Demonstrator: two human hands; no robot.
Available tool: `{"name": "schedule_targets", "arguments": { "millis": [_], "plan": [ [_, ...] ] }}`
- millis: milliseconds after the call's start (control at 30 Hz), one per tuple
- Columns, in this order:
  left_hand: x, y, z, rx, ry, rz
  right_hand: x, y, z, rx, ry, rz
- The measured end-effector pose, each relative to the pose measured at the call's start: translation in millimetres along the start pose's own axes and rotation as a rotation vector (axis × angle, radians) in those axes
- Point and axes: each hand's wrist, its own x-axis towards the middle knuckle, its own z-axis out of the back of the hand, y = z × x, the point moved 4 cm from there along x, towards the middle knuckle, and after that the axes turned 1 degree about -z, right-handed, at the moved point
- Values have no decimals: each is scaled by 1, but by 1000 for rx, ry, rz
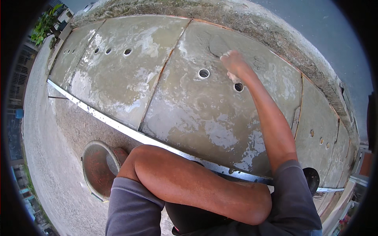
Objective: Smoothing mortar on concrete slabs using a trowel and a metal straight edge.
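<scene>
My right hand (235, 65) reaches far out over a wet grey concrete slab (177, 114), its fingers curled and smeared with pale cement. What the fingers close on, if anything, cannot be made out. A dark curved line (213, 51) marks the surface just left of the knuckles. Nearest the hand are two round pipe openings with pale rims: one pipe opening (203, 73) to its left, the other pipe opening (238, 87) right below the wrist. A bare bent limb (197, 185), seemingly my left arm, crosses the lower middle; my left hand itself is hidden.
A metal edge strip (118, 126) runs along the slab's near side. Thin dividers (162, 74) split the slab into panels, several with more pipe holes (127, 51). A reddish bucket (98, 169) stands at lower left on rough ground (51, 145). A rough kerb (252, 21) borders the far side.
</scene>
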Motion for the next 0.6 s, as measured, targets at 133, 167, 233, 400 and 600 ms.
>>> {"name": "schedule_targets", "arguments": {
  "millis": [133,167,233,400,600],
  "plan": [
    [11,-8,-20,6,47,6,1,14,-18,-191,-18,153],
    [17,-12,-17,8,60,9,-9,37,-22,-171,-64,119],
    [20,-16,-16,44,76,12,14,53,-24,-285,-22,144],
    [28,-33,-4,87,139,15,-12,62,-25,-261,-58,116],
    [41,-46,-30,197,192,-40,-37,3,-3,-319,-126,46]
  ]
}}
